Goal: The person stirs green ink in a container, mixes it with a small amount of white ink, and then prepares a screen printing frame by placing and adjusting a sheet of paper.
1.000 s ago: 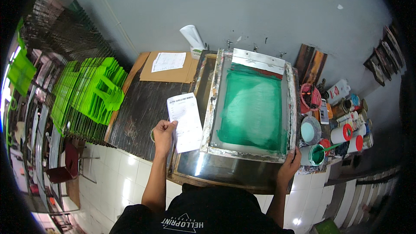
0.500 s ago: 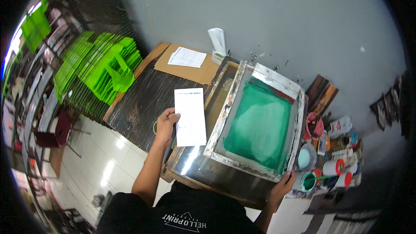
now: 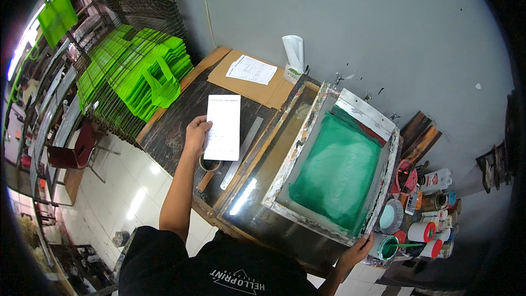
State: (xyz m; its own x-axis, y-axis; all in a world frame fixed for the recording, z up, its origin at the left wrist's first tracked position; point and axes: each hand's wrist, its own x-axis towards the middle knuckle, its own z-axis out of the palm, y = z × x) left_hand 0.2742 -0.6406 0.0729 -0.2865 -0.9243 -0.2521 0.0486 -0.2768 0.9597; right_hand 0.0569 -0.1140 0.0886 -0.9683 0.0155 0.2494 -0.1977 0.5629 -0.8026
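Observation:
My left hand [image 3: 195,134] pinches the left edge of a white paper sheet [image 3: 223,129], thumb on top, and holds it over the dark table [image 3: 174,131]. Below the sheet, a metal ruler [image 3: 244,152] and a tape roll [image 3: 211,165] show in part. At the near right corner of a screen-printing frame [image 3: 307,221], my right hand [image 3: 359,250] is closed on the rim. The frame's mesh [image 3: 337,170] is smeared with green ink and sits above a glass-topped board [image 3: 263,208]; clamps show at its far side.
Cardboard [image 3: 226,81] with a printed sheet [image 3: 252,70] lies at the table's back. Green bags [image 3: 148,74] are stacked on a wire rack at left. Right of the frame crowd several ink containers, including a green ink pot [image 3: 386,246] with a stick. A grey wall [image 3: 372,22] stands behind.
My left hand has carried the paper sheet leftward, uncovering the ruler and more of the tape roll. My right hand stays at the frame corner. The whole view has shifted slightly.

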